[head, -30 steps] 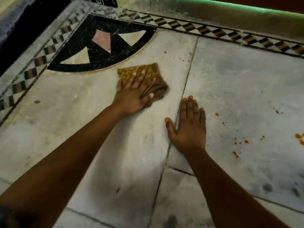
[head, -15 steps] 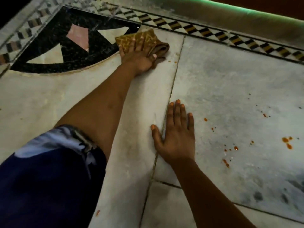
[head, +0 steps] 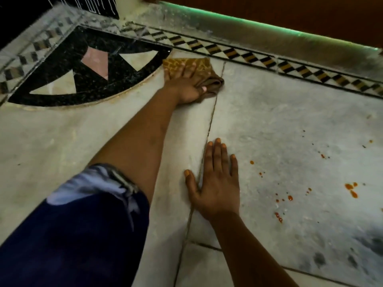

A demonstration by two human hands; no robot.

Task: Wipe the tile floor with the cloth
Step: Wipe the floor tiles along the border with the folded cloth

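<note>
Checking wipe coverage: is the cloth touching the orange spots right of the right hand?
Apart. The head view shows the cloth under the left hand by the patterned border, with bare tile between it and the orange spots.

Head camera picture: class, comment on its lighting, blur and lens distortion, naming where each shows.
Head view: dim, warm light, with a green glow strip along the far wall base; the sleeve at lower left is motion-blurred, while the left hand on the cloth and the flat right hand stay fairly sharp; wide-angle bending curves the patterned border.
</note>
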